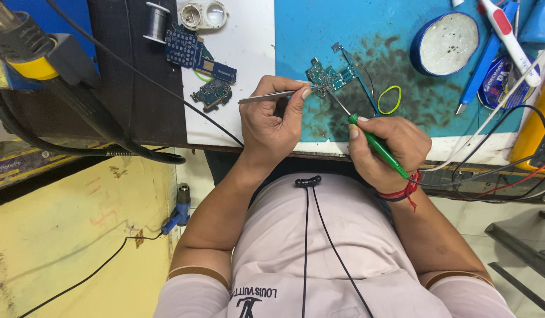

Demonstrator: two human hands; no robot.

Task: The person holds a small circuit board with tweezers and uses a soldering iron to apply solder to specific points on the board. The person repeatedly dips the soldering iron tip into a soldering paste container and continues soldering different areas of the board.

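**Two tools meet on the small green board**

Farthest out to the left of both grips, a hot-air tool rests on the dark part of the bench, with a spool of solder wire and two spare blue boards nearer in, lying on a white sheet.

The left hand is closed around a pair of metal tweezers, pinched between thumb and forefinger. The tweezers lie almost level, their long axis running left to right, and the tips point right, away from the palm, onto the small green circuit board.

That board sits on the blue mat, just up and to the right of the left grip and up and to the left of the right grip, so both hands are about equally near it.

The right hand is wrapped shut around a green-handled soldering iron. Its axis slants from the wrist up and leftward, and the thin tip reaches the board's lower edge, just beside the tweezer tips. Whether the two tips touch cannot be told.

Right of the right grip lie a yellow rubber band and a round blue tin, well apart from the board.
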